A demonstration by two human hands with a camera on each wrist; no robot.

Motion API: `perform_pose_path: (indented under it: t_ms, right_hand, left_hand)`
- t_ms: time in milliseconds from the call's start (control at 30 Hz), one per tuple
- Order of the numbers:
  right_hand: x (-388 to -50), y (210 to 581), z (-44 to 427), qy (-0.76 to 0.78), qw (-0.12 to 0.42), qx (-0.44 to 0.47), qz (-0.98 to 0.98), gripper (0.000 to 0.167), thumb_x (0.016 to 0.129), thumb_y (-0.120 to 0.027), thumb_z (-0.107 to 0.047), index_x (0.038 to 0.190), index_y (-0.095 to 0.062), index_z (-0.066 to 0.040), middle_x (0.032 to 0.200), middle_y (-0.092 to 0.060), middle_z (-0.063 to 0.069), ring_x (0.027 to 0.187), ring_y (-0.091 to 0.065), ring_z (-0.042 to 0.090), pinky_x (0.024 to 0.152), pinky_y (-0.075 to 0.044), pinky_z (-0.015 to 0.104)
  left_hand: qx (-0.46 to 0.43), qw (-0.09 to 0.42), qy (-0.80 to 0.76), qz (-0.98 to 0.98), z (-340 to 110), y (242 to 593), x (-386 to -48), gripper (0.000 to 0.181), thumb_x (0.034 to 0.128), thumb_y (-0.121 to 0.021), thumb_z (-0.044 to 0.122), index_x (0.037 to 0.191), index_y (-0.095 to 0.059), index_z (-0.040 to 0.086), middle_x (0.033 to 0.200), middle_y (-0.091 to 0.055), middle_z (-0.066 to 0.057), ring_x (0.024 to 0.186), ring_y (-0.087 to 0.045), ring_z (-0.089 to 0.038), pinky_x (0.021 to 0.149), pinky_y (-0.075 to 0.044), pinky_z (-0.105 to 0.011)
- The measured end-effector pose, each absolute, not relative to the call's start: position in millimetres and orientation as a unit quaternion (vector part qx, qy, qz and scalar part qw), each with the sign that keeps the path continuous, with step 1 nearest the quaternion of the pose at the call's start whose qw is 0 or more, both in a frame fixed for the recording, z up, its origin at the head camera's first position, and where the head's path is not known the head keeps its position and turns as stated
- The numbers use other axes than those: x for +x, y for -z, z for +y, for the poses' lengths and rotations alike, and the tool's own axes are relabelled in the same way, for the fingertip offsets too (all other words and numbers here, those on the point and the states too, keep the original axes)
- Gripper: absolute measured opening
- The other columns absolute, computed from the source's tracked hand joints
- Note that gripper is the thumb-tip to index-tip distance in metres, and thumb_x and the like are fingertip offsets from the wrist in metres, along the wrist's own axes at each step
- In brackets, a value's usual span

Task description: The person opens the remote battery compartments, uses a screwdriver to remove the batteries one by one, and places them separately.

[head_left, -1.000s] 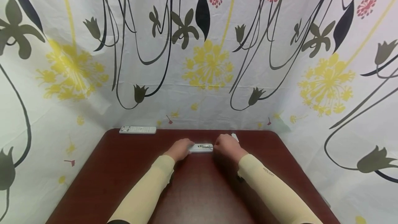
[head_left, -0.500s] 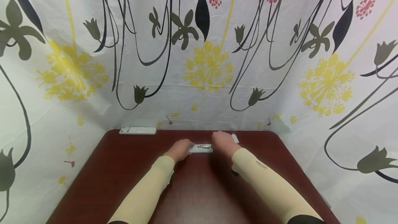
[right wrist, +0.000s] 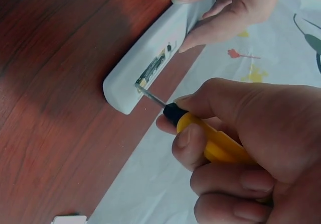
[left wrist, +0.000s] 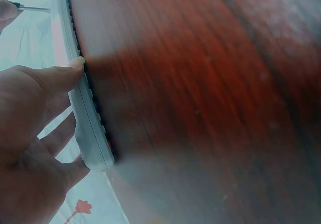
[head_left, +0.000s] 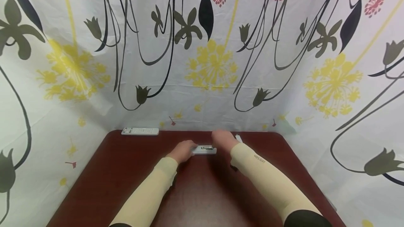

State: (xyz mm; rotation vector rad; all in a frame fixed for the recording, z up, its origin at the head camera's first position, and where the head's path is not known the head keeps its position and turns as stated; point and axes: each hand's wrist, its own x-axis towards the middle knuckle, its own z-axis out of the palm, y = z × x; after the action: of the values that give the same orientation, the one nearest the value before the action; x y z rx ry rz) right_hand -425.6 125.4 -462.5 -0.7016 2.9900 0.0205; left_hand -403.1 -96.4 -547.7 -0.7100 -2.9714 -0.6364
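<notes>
A white remote control [head_left: 203, 152] lies button side down on the table, its battery compartment [right wrist: 150, 71] uncovered with something metallic inside, apparently a battery. My left hand [head_left: 183, 151] grips the remote's left end, thumb [left wrist: 62, 77] along one long side and fingers on the other. A screwdriver [right wrist: 218, 144] with a yellow and black handle is in my right hand [head_left: 222, 138], fingers curled round the handle. In the right wrist view, the screwdriver's tip [right wrist: 137, 85] meets the near end of the compartment. My right hand hides the screwdriver in the head view.
Another white remote control [head_left: 140, 131] lies at the table's back left. A small white piece [head_left: 238, 138], perhaps the battery cover, lies behind my right wrist. A flowered curtain [head_left: 205, 111] closes off the back and sides of the reddish-brown table [head_left: 126, 171].
My right hand has shifted left and slightly farther back, with its forearm swinging left. My left hand and the remote control stay put.
</notes>
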Motion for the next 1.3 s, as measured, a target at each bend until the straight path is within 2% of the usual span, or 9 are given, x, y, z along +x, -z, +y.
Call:
perform_pose_path:
  t_ms: [267, 400, 533, 667, 733, 833, 1000, 1300]
  right_hand:
    - [-433.6, 465.2, 122.9, -0.003, 0.049, -0.228, 0.972, 0.018, 0.092, -0.088, -0.010, 0.089, -0.071, -0.011, 0.082, -0.068, 0.001, 0.079, -0.066, 0.022, 0.080, -0.062, 0.046]
    - [-437.1, 467.2, 127.9, 0.020, 0.054, -0.227, 0.972, 0.015, 0.092, -0.084, -0.006, 0.085, -0.071, -0.011, 0.080, -0.066, 0.001, 0.074, -0.060, 0.020, 0.074, -0.058, 0.042]
    - [-430.8, 468.6, 141.4, 0.113, 0.084, -0.214, 0.967, 0.020, 0.092, -0.075, -0.001, 0.076, -0.069, -0.010, 0.069, -0.051, -0.003, 0.066, -0.045, 0.018, 0.063, -0.047, 0.038]
    - [-420.2, 471.3, 157.2, 0.208, 0.116, -0.177, 0.955, 0.026, 0.099, -0.068, -0.006, 0.074, -0.069, -0.008, 0.063, -0.037, -0.008, 0.063, -0.039, 0.018, 0.057, -0.041, 0.036]
    - [-420.0, 472.7, 161.8, 0.223, 0.124, -0.165, 0.953, 0.029, 0.101, -0.067, -0.008, 0.071, -0.064, -0.007, 0.061, -0.033, -0.010, 0.061, -0.037, 0.018, 0.054, -0.038, 0.036]
    - [-423.2, 473.9, 164.9, 0.232, 0.131, -0.154, 0.951, 0.038, 0.098, -0.067, -0.006, 0.063, -0.052, -0.010, 0.060, -0.026, -0.010, 0.057, -0.029, 0.019, 0.050, -0.033, 0.036]
    - [-425.2, 474.2, 166.7, 0.244, 0.127, -0.150, 0.950, 0.048, 0.096, -0.069, -0.006, 0.056, -0.046, -0.019, 0.061, -0.026, -0.007, 0.055, -0.028, 0.018, 0.048, -0.030, 0.036]
    - [-424.6, 476.9, 169.2, 0.260, 0.142, -0.157, 0.942, 0.049, 0.097, -0.070, -0.005, 0.056, -0.047, -0.017, 0.060, -0.027, -0.005, 0.053, -0.028, 0.018, 0.048, -0.031, 0.035]
  left_hand:
    - [-0.225, 0.010, 0.189, -0.956, -96.1, 552.2, -406.4, 0.044, 0.1019, -0.081, 0.011, 0.144, -0.072, 0.006, 0.142, -0.071, -0.013, 0.138, -0.063, -0.032, 0.120, -0.046, -0.047]
    - [-0.227, 0.008, 0.198, -0.954, -97.8, 553.7, -407.3, 0.044, 0.1023, -0.080, 0.009, 0.145, -0.072, 0.005, 0.143, -0.070, -0.014, 0.139, -0.062, -0.034, 0.120, -0.046, -0.048]
    - [-0.229, 0.009, 0.205, -0.952, -98.8, 553.6, -407.0, 0.044, 0.1014, -0.081, 0.007, 0.144, -0.072, 0.004, 0.141, -0.071, -0.015, 0.137, -0.063, -0.035, 0.119, -0.047, -0.049]
    - [-0.230, 0.006, 0.198, -0.953, -98.3, 554.2, -408.0, 0.044, 0.1022, -0.080, 0.008, 0.146, -0.071, 0.005, 0.143, -0.070, -0.015, 0.138, -0.062, -0.034, 0.120, -0.046, -0.049]
    - [-0.229, 0.004, 0.195, -0.954, -97.9, 554.0, -408.5, 0.045, 0.1029, -0.079, 0.009, 0.147, -0.071, 0.005, 0.145, -0.069, -0.015, 0.140, -0.061, -0.034, 0.121, -0.045, -0.048]
    - [-0.228, 0.002, 0.195, -0.954, -97.5, 552.3, -408.7, 0.045, 0.1030, -0.079, 0.009, 0.147, -0.070, 0.005, 0.146, -0.069, -0.015, 0.141, -0.061, -0.034, 0.121, -0.044, -0.048]
    - [-0.224, 0.003, 0.202, -0.953, -97.4, 550.8, -408.4, 0.045, 0.1027, -0.079, 0.008, 0.147, -0.071, 0.005, 0.146, -0.069, -0.015, 0.141, -0.060, -0.034, 0.122, -0.044, -0.049]
    - [-0.228, 0.003, 0.201, -0.953, -96.8, 554.0, -408.7, 0.045, 0.1021, -0.079, 0.007, 0.146, -0.071, 0.004, 0.145, -0.069, -0.015, 0.141, -0.060, -0.035, 0.122, -0.043, -0.048]
